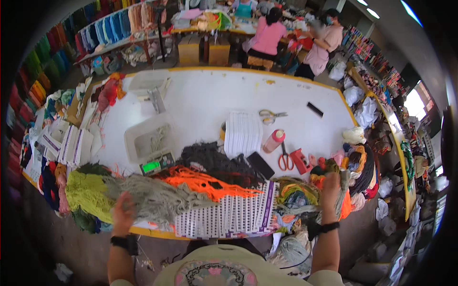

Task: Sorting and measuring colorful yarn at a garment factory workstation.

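At the table's front left, my left hand (123, 209) is beside a loose grey yarn bundle (155, 198). Its fingers look loosely bent and apart, with nothing plainly held. My right hand (330, 190) is raised at the mixed yarn pile on the right, next to a grey-green skein (343, 190); blur hides whether its fingers grip any strand. Between the hands lie white punched cards (219, 219) with purple edges, in an overlapping row. Bright orange yarn (205, 183) crosses their far ends, and dark grey yarn (214, 157) lies behind it. Yellow-green yarn (86, 193) spreads at far left.
Beyond the yarn are a clear plastic bin (145, 143), a scale with a green display (151, 166), a paper stack (244, 131), a black phone (260, 165), a pink bottle (274, 141) and red-handled scissors (286, 159). Other people work at the far table.
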### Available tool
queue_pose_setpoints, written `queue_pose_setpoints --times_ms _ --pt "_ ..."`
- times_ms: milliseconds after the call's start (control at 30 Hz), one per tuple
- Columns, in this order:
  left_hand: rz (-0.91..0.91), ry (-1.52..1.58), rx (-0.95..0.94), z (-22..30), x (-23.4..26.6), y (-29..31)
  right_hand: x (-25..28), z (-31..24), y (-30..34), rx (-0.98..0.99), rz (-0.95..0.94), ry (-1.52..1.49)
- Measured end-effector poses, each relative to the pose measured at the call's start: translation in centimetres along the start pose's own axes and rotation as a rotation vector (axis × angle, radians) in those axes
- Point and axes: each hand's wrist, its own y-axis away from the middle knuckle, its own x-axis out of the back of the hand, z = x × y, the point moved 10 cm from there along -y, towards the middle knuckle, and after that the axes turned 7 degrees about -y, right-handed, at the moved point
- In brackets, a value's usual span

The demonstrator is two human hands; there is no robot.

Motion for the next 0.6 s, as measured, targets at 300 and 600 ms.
queue_pose_setpoints --times_ms 300,600 --pt "-0.530 -0.316 0.337 -18.4 -25.5 -1.2 -25.9 -0.1 11.3 -0.226 -0.874 0.051" --pt "-0.409 -1.460 -0.037 -26.9 -28.1 -4.6 -35.1 1.4 18.9 -0.079 -1.112 -0.073"
